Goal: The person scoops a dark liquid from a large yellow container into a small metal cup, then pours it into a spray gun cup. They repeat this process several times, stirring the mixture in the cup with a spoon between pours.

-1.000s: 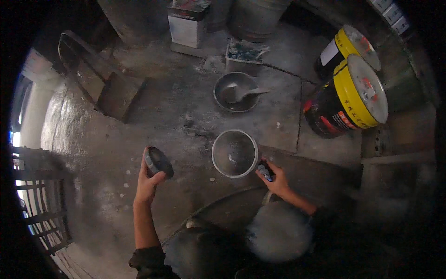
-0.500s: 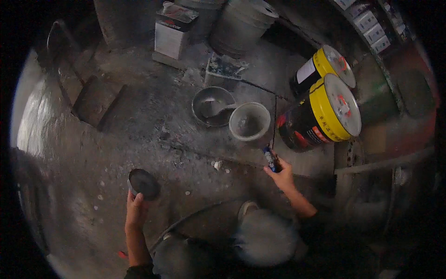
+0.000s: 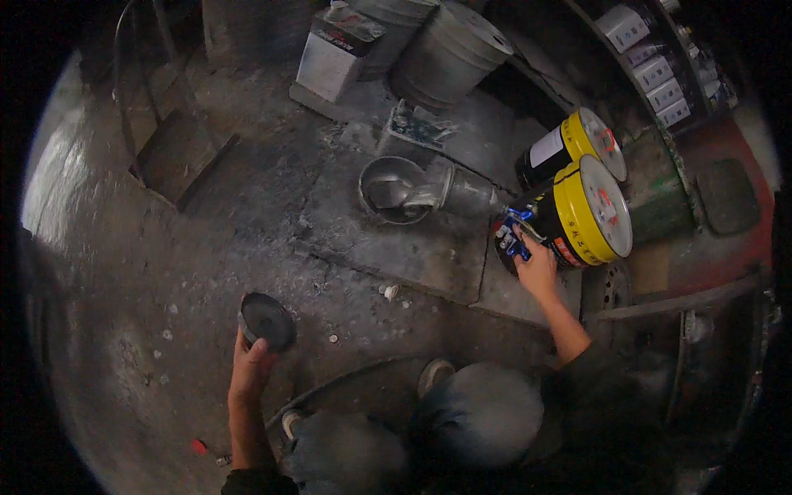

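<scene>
My left hand is shut on a dark round lid and holds it just above the dusty floor at the lower left. My right hand reaches out to the right and grips a blue-handled tool. The far end of the tool meets a grey metal pot, which lies tipped on its side. Its mouth points at a metal bowl with a ladle-like piece inside. Pot and bowl touch at the rim. My knees show at the bottom.
Two black drums with yellow lids lie on their sides right beside my right hand. A square metal can and grey buckets stand at the back. A flat slab lies under the bowl, and a wooden frame stands at the left.
My right hand has carried the metal pot from the middle of the floor out to the bowl at the right and tipped it over. The left hand kept the lid, low at the left.
</scene>
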